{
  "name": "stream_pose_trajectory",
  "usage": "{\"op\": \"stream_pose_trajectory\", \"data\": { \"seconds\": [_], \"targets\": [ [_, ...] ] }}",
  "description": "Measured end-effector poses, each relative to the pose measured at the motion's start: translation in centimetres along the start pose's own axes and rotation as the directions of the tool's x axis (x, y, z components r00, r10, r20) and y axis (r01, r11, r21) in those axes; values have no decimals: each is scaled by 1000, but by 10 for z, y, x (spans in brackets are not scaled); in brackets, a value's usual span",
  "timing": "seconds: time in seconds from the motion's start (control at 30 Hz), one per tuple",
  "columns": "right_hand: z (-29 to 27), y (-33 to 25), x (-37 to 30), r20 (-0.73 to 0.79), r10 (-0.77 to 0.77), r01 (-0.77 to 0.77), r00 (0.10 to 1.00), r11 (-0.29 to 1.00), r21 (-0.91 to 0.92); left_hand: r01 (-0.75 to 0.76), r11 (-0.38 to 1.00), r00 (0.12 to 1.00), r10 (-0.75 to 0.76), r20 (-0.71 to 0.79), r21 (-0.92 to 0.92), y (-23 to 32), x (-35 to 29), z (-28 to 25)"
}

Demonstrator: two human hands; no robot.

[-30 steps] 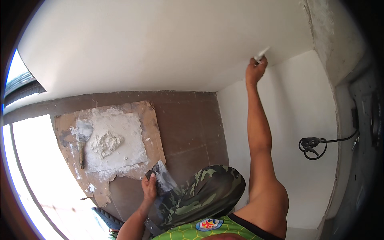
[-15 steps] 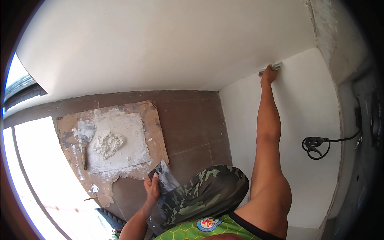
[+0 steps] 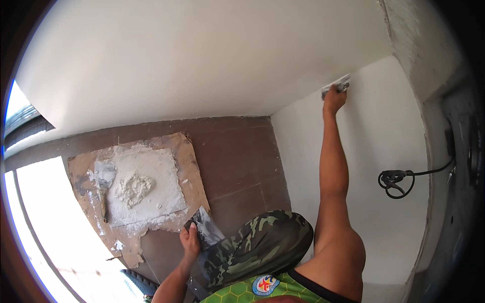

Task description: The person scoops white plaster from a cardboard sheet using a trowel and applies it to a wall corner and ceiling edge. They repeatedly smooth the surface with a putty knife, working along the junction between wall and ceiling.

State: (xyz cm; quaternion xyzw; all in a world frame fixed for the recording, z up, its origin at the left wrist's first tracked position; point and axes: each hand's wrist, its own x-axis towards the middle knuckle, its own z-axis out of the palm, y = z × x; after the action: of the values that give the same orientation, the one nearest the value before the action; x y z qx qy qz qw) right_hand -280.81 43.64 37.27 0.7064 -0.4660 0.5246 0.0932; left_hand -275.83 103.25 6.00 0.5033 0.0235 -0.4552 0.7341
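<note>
Stretched far out, my right hand point(image 3: 334, 99) grips a plastering trowel point(image 3: 344, 83), its flat metal blade set at the corner where two white walls meet. Low near my bent knee, my left hand point(image 3: 190, 238) is closed round the dark handle of a wide putty knife point(image 3: 209, 230), whose blade is smeared white. On the floor to the left lies a white-coated board point(image 3: 164, 194) on torn cardboard point(image 3: 194, 174). A heap of white putty point(image 3: 134, 190) sits on the board, and a second scraper point(image 3: 104, 174) with a worn handle lies beside it.
Brown tiles point(image 3: 235, 166) cover the floor below the far white wall point(image 3: 166, 60). A black cable point(image 3: 396, 178) hangs coiled against the right-hand wall point(image 3: 376, 217). At the left is a glaring bright opening point(image 3: 43, 212). My camouflage-clad knee point(image 3: 275, 232) is drawn up between my arms.
My right hand and the trowel have come slightly nearer along the wall corner, and more of the blade shows. The whole view has shifted a little; my left hand keeps its hold.
</note>
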Motion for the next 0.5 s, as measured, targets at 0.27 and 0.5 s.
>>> {"op": "stream_pose_trajectory", "data": {
  "seconds": [0.27,0.5],
  "targets": [
    [0,-45,81,-58,8,-15,998,992,-121,-59,997,998,58,12,44,0,1,2],
    [-1,-81,-43,268,-574,624,774,765,-162,-23,999,1000,23,-2,-28,-1,0,5]
  ]
}}
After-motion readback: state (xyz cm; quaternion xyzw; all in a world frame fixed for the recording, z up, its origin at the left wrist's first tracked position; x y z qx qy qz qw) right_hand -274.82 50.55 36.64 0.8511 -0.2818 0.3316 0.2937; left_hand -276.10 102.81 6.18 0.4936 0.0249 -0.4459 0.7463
